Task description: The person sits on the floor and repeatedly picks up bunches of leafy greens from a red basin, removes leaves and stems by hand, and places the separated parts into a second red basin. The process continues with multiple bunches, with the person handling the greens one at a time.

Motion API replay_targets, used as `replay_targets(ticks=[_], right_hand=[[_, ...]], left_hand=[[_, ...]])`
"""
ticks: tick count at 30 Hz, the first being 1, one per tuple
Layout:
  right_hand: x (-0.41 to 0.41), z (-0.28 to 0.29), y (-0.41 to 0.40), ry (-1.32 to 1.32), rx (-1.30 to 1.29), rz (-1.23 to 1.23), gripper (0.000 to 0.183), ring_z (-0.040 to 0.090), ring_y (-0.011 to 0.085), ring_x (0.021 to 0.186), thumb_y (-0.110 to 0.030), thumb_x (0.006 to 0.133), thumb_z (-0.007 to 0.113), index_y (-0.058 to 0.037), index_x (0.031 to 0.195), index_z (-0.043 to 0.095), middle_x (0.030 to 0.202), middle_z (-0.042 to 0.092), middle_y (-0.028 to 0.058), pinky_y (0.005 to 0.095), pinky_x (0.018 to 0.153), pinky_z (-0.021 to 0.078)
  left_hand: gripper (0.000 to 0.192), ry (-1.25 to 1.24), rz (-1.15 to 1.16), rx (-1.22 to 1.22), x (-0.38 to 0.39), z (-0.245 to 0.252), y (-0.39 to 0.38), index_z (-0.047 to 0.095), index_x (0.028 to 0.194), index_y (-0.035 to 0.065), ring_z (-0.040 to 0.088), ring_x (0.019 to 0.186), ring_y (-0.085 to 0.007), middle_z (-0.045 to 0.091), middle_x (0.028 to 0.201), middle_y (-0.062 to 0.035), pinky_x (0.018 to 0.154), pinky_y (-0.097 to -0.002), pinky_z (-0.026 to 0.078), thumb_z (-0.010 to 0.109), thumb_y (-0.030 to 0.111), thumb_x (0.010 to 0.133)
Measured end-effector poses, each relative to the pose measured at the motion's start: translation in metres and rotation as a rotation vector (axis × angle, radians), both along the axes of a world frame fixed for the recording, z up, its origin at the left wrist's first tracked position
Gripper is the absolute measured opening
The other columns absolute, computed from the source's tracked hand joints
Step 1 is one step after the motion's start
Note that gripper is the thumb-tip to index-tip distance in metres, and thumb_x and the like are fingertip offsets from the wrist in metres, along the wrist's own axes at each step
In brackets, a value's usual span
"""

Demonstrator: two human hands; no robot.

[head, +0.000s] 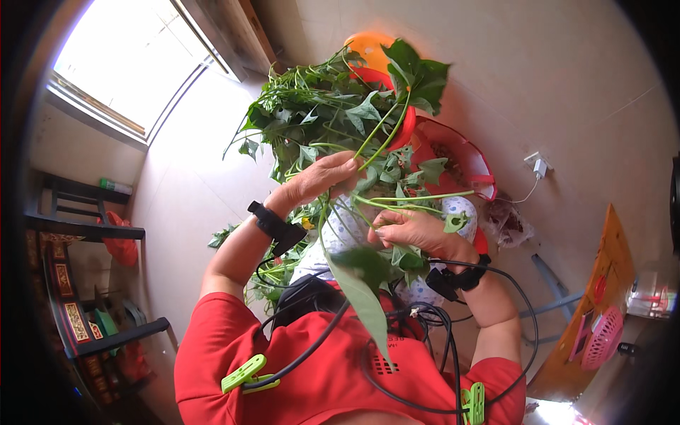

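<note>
My left hand is closed around several long green leafy stems, whose broad leaves reach up past a red bucket. Lower and to the right, my right hand pinches a stem between thumb and fingers, with more stems and small leaves around it. A large pale leaf hangs close to the camera over my red shirt. Beyond the hands, a big heap of leafy stems lies over the rim of the red bucket. More greenery lies beside my left leg.
An orange stool or tub stands behind the bucket. Right of it are a red bag and a clear plastic bag. A pink fan rests by a wooden table. Black cables cross my lap, clipped to my shirt.
</note>
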State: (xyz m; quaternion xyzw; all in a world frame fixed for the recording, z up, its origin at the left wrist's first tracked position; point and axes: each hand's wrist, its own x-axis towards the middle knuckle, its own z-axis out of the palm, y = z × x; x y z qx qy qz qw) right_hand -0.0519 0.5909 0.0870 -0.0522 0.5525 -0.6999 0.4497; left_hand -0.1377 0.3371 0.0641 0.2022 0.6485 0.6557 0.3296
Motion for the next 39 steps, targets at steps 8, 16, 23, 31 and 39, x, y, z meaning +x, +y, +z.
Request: replay_targets(ticks=[8,16,23,31,39], right_hand=[[-0.009,-0.029,0.006,0.124,0.101,-0.404,0.012,0.056,0.0075,0.069,-0.009,0.089,0.056,-0.0046,0.098,0.063,0.085,0.062,-0.0004,0.0221,0.064,0.0463],[-0.033,0.005,0.07,-0.163,-0.261,-0.871,0.015,0.064,0.0177,0.072,-0.013,0.096,0.043,-0.0057,0.097,0.056,0.081,0.061,0.0078,0.0318,0.067,0.0577],[-0.026,0.03,0.056,-0.098,-0.354,-0.5,0.019,0.054,0.0098,0.06,-0.018,0.098,0.058,-0.0008,0.105,0.055,0.082,0.056,0.0044,0.0264,0.056,0.0498],[-0.009,0.042,0.013,-0.248,-0.338,-0.225,0.033,0.043,0.008,0.046,-0.032,0.097,0.061,-0.0008,0.086,0.059,0.063,0.049,0.0014,0.0238,0.043,0.037],[-0.008,0.051,0.018,0.036,-0.04,0.091,0.018,0.057,0.0076,0.06,-0.02,0.092,0.066,-0.0037,0.095,0.06,0.075,0.063,0.0028,0.0212,0.055,0.0447]], left_hand=[[0.037,-0.138,-0.059,-0.033,0.0,-0.005,-0.005,0.062,0.094,0.0095,0.045,0.056,-0.0033,0.056,0.073,0.0047,0.048,-0.0183,0.033,0.058,0.046,0.097],[0.034,-0.223,-0.086,0.096,-0.003,-0.009,-0.032,0.061,0.084,0.0067,0.044,0.057,-0.0039,0.052,0.069,0.0051,0.05,-0.0201,0.032,0.063,0.038,0.095],[0.032,-0.148,-0.217,0.083,-0.008,-0.017,-0.027,0.063,0.083,0.005,0.042,0.057,-0.0032,0.049,0.068,0.0072,0.051,-0.0199,0.032,0.061,0.034,0.097],[0.03,-0.161,-0.29,-0.046,-0.015,-0.021,-0.031,0.068,0.096,0.0021,0.054,0.067,-0.0032,0.064,0.081,0.0043,0.058,-0.0187,0.04,0.065,0.032,0.094],[0.029,-0.207,-0.177,0.028,-0.01,-0.019,-0.033,0.064,0.087,0.005,0.046,0.062,-0.0029,0.055,0.074,0.0058,0.055,-0.0185,0.035,0.064,0.033,0.095]])
